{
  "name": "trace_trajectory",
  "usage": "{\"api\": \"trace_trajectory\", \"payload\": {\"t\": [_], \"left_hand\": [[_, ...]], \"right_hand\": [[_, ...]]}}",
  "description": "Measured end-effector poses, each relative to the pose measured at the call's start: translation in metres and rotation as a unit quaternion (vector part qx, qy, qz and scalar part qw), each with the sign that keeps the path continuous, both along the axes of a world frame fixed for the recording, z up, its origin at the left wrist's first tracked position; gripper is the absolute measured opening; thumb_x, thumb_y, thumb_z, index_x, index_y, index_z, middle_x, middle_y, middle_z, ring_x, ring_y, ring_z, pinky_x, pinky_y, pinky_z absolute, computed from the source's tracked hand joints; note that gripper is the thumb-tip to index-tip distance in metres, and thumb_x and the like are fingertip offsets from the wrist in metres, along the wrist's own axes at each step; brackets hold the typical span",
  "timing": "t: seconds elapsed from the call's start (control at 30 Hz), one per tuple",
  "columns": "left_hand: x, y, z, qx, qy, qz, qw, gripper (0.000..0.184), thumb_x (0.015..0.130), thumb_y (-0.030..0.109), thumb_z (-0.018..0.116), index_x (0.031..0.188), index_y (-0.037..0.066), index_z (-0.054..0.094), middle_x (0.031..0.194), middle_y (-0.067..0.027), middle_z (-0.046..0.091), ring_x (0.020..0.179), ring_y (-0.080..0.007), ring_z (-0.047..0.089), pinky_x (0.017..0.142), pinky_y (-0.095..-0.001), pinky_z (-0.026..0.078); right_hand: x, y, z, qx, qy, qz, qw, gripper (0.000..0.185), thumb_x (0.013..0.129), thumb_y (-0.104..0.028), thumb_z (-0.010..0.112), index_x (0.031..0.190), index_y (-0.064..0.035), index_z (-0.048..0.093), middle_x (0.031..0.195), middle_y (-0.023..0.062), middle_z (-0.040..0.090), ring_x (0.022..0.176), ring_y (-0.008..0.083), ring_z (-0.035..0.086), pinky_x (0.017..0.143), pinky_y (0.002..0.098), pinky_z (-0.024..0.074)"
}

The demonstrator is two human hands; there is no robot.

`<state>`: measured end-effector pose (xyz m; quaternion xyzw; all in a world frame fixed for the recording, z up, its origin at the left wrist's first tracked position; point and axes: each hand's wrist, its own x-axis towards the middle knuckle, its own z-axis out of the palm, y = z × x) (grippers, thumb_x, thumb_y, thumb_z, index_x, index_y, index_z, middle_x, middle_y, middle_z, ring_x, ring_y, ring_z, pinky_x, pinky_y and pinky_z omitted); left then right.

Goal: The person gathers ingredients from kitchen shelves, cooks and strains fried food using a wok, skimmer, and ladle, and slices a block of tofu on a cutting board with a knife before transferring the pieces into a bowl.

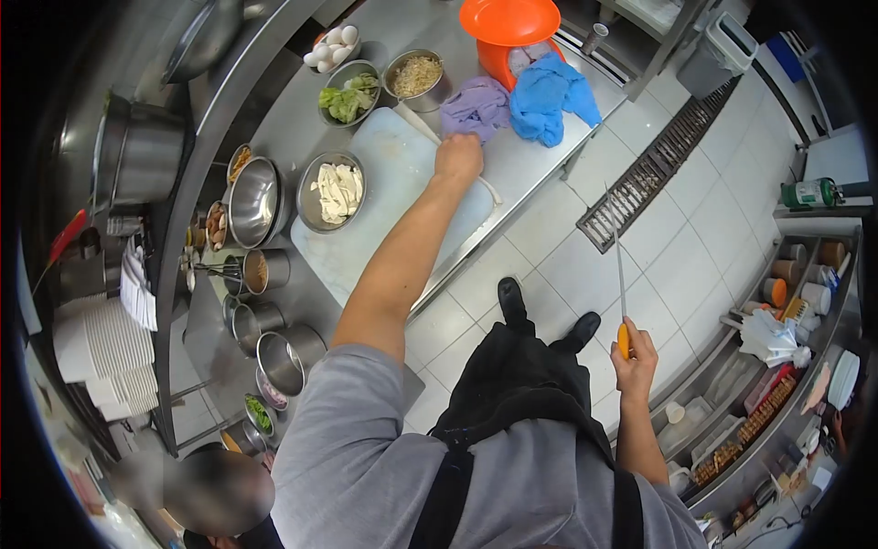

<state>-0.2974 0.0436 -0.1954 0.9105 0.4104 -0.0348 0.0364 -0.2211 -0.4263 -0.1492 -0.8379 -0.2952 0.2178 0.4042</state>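
My left hand (459, 157) is closed over the far right edge of the white cutting board (384, 178), right beside a crumpled purple cloth (474, 108); what its fingers hold, if anything, is hidden. Out over the floor on the right, my right hand (634, 360) grips a long, thin knife (624, 339) by its yellow handle, blade pointing away from me. A blue cloth (551, 98) lies next to the purple one. On the board's left part rests a metal bowl of pale, sliced pieces (337, 192).
Bowls of lettuce (348, 99), shredded food (416, 77) and eggs (333, 48) stand at the back. An orange container (495, 62) is beyond the cloths. Metal bowls (253, 203) line the left. A person (219, 489) is at lower left; shelves (732, 389) are right.
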Motion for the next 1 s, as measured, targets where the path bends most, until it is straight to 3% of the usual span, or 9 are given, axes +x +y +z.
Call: {"api": "trace_trajectory", "payload": {"t": [0.17, 0.2, 0.33, 0.43, 0.5, 0.6, 0.7, 0.83, 1.0], "left_hand": [[-0.06, 0.03, -0.003, 0.153, -0.112, -0.066, 0.98, 0.018, 0.088, 0.014, 0.053, 0.089, 0.004, 0.068, 0.081, -0.0187, 0.068, 0.077, -0.0377, 0.066, 0.07, -0.0478, 0.051], [-0.062, 0.007, 0.06, 0.135, -0.031, 0.032, 0.99, 0.019, 0.089, 0.016, 0.052, 0.089, 0.003, 0.065, 0.082, -0.0172, 0.067, 0.079, -0.0357, 0.065, 0.067, -0.0444, 0.05], [-0.14, 0.003, 0.09, 0.29, -0.064, 0.085, 0.951, 0.03, 0.085, 0.016, 0.062, 0.113, 0.007, 0.067, 0.119, -0.0188, 0.063, 0.103, -0.0343, 0.064, 0.087, -0.0405, 0.052], [-0.058, -0.128, 0.087, 0.063, -0.219, 0.097, 0.969, 0.025, 0.086, 0.012, 0.065, 0.11, 0.007, 0.069, 0.111, -0.0152, 0.068, 0.095, -0.0251, 0.067, 0.077, -0.0305, 0.053], [-0.016, -0.205, -0.003, -0.183, -0.342, 0.059, 0.92, 0.02, 0.085, 0.01, 0.067, 0.105, 0.006, 0.071, 0.095, -0.0098, 0.072, 0.085, -0.0177, 0.069, 0.071, -0.0279, 0.053], [0.019, -0.25, -0.196, -0.405, -0.199, 0.022, 0.892, 0.017, 0.084, 0.01, 0.067, 0.1, 0.005, 0.071, 0.091, -0.0124, 0.071, 0.078, -0.0176, 0.069, 0.071, -0.0261, 0.052], [-0.007, -0.268, -0.439, -0.369, 0.041, 0.099, 0.923, 0.021, 0.081, 0.018, 0.06, 0.088, 0.002, 0.072, 0.088, -0.0196, 0.069, 0.082, -0.0359, 0.067, 0.079, -0.0438, 0.053], [-0.096, -0.279, -0.723, -0.394, 0.125, 0.181, 0.892, 0.026, 0.078, 0.024, 0.057, 0.077, 0.004, 0.073, 0.083, -0.0189, 0.07, 0.081, -0.036, 0.068, 0.076, -0.0461, 0.053], [-0.104, -0.288, -0.818, -0.418, 0.145, 0.36, 0.822, 0.04, 0.082, 0.036, 0.056, 0.071, 0.0, 0.07, 0.062, -0.0122, 0.068, 0.063, -0.0227, 0.07, 0.074, -0.0371, 0.052]], "right_hand": [[0.047, -0.031, -0.031, 0.0, -0.035, 0.015, 0.999, 0.05, 0.072, -0.001, 0.069, 0.121, -0.0062, 0.065, 0.078, 0.012, 0.054, 0.068, 0.0242, 0.056, 0.064, 0.033, 0.0479], [0.058, -0.036, -0.027, -0.038, -0.051, 0.027, 0.998, 0.049, 0.072, -0.001, 0.068, 0.121, -0.0064, 0.064, 0.078, 0.0127, 0.054, 0.067, 0.0252, 0.055, 0.064, 0.0326, 0.0477], [0.105, -0.066, -0.068, -0.049, -0.023, -0.018, 0.998, 0.049, 0.075, 0.0, 0.065, 0.123, -0.0064, 0.062, 0.081, 0.0132, 0.056, 0.071, 0.0267, 0.058, 0.067, 0.0335, 0.0484], [0.148, -0.091, -0.144, -0.092, 0.009, -0.075, 0.993, 0.049, 0.077, 0.002, 0.063, 0.125, -0.0068, 0.061, 0.087, 0.0137, 0.06, 0.077, 0.0259, 0.061, 0.071, 0.033, 0.0497], [0.169, -0.105, -0.189, -0.119, 0.015, -0.086, 0.989, 0.049, 0.077, 0.002, 0.062, 0.126, -0.0062, 0.06, 0.089, 0.0137, 0.061, 0.078, 0.0241, 0.061, 0.072, 0.0319, 0.0498], [0.188, -0.128, -0.248, -0.169, 0.022, -0.095, 0.981, 0.049, 0.079, 0.003, 0.061, 0.127, -0.005, 0.059, 0.092, 0.0124, 0.063, 0.082, 0.0177, 0.06, 0.074, 0.0296, 0.0495], [0.198, -0.175, -0.312, -0.172, 0.02, -0.16, 0.972, 0.048, 0.081, 0.003, 0.061, 0.128, -0.0025, 0.058, 0.095, 0.0087, 0.064, 0.08, 0.013, 0.058, 0.073, 0.0269, 0.0486], [0.184, -0.206, -0.355, -0.292, 0.086, -0.258, 0.917, 0.044, 0.086, 0.003, 0.059, 0.13, -0.0004, 0.057, 0.1, 0.0054, 0.064, 0.073, 0.0084, 0.055, 0.065, 0.0215, 0.0455], [0.152, -0.242, -0.401, -0.289, 0.097, -0.283, 0.91, 0.046, 0.087, 0.005, 0.057, 0.133, 0.0009, 0.053, 0.103, 0.006, 0.063, 0.074, 0.0072, 0.055, 0.065, 0.0197, 0.0442]]}}
